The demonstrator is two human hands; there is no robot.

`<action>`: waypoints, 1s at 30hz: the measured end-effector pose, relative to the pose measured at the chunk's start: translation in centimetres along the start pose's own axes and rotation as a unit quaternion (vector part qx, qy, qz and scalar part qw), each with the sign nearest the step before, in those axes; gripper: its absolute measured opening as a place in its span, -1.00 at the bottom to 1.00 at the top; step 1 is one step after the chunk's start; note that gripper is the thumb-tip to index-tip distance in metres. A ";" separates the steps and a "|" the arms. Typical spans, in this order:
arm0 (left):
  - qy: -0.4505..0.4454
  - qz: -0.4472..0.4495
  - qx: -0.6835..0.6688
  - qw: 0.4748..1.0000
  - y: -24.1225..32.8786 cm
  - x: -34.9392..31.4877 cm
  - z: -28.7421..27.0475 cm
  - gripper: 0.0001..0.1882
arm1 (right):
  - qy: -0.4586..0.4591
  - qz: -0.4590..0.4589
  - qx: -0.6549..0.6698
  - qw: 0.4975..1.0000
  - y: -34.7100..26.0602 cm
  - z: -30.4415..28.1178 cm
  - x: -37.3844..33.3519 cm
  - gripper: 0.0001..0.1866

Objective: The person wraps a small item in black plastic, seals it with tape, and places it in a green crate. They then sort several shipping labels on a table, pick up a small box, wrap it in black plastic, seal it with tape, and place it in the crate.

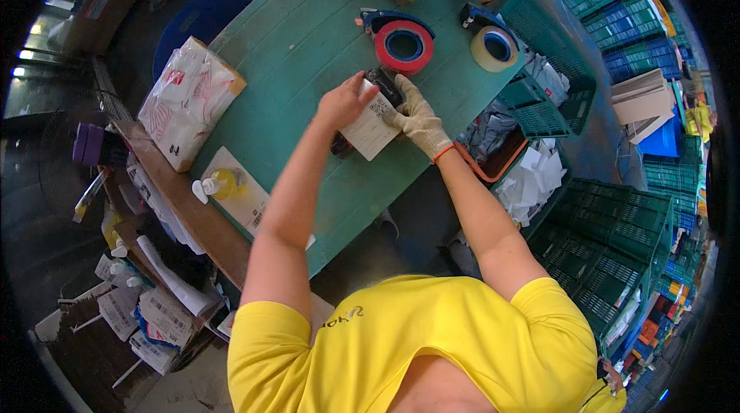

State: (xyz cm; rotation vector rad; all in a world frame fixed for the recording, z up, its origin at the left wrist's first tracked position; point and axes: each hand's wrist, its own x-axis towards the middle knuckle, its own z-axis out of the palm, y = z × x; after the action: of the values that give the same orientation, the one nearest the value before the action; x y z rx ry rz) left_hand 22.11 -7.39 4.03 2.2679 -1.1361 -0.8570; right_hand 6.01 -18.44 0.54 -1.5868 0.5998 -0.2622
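A small black package, wrapped in dark shiny plastic, is between my hands above the green table. A white label with printed codes lies over it and covers much of its face. My left hand is bare and closed on the package's left side, its fingers at the label's upper edge. In a knitted work glove, my right hand grips the package's right side, with the thumb toward the label. Part of the fingers of both hands is hidden by the package and label.
Two tape dispensers, one with red tape and one with clear tape, stand beyond my hands. On the left are a white plastic parcel and a pump bottle. Green crates and an orange bin flank the right side.
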 end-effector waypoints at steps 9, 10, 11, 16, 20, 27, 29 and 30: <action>0.134 0.047 -0.433 0.890 -5.3 -5.0 9.9 -0.35 | 0.218 -0.202 -0.370 0.880 -5.8 2.4 -5.2 -0.28; 0.182 0.059 -0.506 0.841 -4.4 -5.3 12.0 -0.38 | 0.153 -0.236 -0.430 0.858 -5.9 4.5 -5.9 -0.25; 0.226 0.069 -0.574 0.784 -3.8 -5.9 13.3 -0.40 | 0.068 -0.218 -0.451 0.863 -5.9 6.4 -6.8 -0.18; 0.357 0.087 -0.284 0.886 -1.8 -8.4 13.8 -0.44 | 0.098 -0.113 -0.456 0.878 -2.6 7.0 -5.9 -0.08; 0.290 0.003 -0.379 0.879 -2.3 -8.4 12.2 -0.48 | 0.025 0.130 -0.225 0.965 -1.7 4.1 -4.2 0.09; 0.180 -0.087 -0.567 0.799 -2.0 -10.8 9.3 -0.39 | 0.010 0.142 -0.062 0.988 -2.8 5.1 -6.6 0.25; 0.247 0.023 -0.652 0.717 -0.9 -10.1 6.7 -0.37 | -0.105 0.056 0.142 0.983 -5.7 4.1 -4.1 0.23; 0.272 0.077 -0.692 0.664 -0.3 -9.7 5.5 -0.36 | -0.153 0.035 0.240 0.958 -8.0 3.5 -2.8 0.22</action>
State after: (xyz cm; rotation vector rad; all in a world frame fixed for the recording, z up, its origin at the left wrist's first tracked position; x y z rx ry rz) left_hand 13.85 0.10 3.12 0.9268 -0.1251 -0.5255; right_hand 7.21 -14.01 8.43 -1.1035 0.3181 -0.0936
